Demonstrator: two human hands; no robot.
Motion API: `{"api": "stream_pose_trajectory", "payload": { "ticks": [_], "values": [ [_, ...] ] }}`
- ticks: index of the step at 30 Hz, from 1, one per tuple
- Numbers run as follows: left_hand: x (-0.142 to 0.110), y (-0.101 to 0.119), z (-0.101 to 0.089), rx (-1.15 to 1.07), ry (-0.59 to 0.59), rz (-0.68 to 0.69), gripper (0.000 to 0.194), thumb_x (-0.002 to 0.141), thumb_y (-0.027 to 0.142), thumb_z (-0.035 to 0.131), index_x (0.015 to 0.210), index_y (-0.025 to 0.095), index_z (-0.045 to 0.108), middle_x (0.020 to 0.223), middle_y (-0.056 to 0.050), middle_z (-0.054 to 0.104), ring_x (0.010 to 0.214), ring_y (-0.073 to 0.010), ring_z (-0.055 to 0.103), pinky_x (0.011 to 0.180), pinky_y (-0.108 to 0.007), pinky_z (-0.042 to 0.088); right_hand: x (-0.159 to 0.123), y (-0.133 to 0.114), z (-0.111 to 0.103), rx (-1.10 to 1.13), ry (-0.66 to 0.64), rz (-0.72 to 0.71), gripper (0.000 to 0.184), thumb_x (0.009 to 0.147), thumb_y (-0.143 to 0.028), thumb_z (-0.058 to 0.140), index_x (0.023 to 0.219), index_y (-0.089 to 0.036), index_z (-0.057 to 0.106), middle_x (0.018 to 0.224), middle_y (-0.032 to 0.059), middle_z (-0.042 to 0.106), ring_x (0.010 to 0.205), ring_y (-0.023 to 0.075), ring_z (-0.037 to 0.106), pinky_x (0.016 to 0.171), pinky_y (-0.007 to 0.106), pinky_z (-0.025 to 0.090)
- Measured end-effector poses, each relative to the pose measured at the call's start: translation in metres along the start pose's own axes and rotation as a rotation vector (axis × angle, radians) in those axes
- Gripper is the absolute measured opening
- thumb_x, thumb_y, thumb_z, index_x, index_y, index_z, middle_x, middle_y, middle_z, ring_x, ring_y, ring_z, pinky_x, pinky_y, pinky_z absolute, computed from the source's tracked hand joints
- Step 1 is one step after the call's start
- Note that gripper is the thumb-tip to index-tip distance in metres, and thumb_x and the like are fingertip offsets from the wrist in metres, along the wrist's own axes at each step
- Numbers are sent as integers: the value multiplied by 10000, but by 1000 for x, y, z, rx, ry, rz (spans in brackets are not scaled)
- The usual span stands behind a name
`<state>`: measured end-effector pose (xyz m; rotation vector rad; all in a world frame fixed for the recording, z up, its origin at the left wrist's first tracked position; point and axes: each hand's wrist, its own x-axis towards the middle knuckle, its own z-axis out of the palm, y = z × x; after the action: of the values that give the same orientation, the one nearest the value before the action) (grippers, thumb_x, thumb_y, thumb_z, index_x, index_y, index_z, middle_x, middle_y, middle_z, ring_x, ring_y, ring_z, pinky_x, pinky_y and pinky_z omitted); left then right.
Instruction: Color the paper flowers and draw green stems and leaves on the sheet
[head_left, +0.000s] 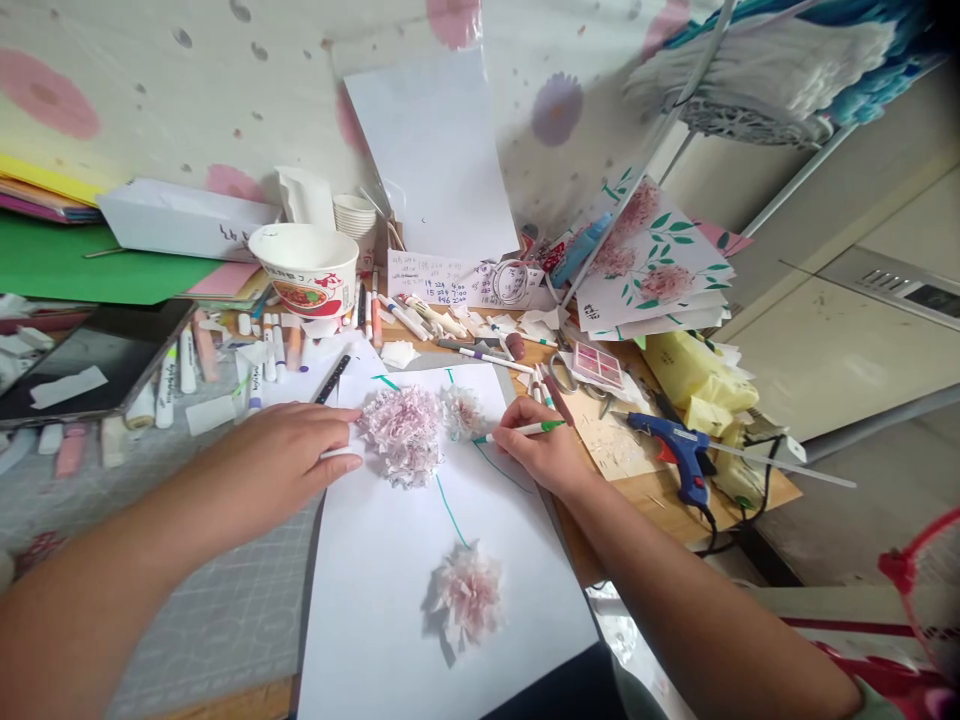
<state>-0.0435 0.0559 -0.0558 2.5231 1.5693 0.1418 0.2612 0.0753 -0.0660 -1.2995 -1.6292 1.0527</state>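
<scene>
Sheet of white paper (pixel 375 610), one, lying partly over a grey mat (pixel 225 600) on the wooden counter (pixel 645 497). On its near part, one pale pink paper flower (pixel 470 598), ruffled. A green drawn line (pixel 451 508) runs from this flower up to a larger lilac-pink flower cluster (pixel 405 435) on the far part; beside the cluster, a small whitish flower (pixel 462 412).

Left hand (pixel 311 442): laid at the sheet's left edge, fingertips against the cluster; grip loose, thumb slightly apart from the fingers; whether anything is pinched there cannot be told. Right hand (pixel 534 442): grip closed on a white marker with green ends (pixel 541 428), its tip at the paper just below the small flower.

Right of the sheet: blue glue gun (pixel 681 458), lying on its side. Left: dark tablet (pixel 97 350), a paper scrap on its screen. Beyond: pink palette (pixel 598 366); printed paper bowl (pixel 304 262); flower-and-leaf picture (pixel 664 245), leaning; stacked paper cups (pixel 355 215); upright white board (pixel 442 150) against a flower-patterned wall covering (pixel 187 90).
</scene>
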Motion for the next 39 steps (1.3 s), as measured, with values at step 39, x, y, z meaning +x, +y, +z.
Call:
{"api": "stream_pose_trajectory", "payload": {
  "ticks": [39],
  "values": [
    [-2,2,-2,-38,-9,-26,452,881,529,334,709,228,624,1286,-84,677,1179,-312,597,1043,-531,405,-4,4,-8,-55,-70,-37,147,691,-271,655,611,-219,544,560,-10,588,523,135,491,488,271,366]
  ]
}}
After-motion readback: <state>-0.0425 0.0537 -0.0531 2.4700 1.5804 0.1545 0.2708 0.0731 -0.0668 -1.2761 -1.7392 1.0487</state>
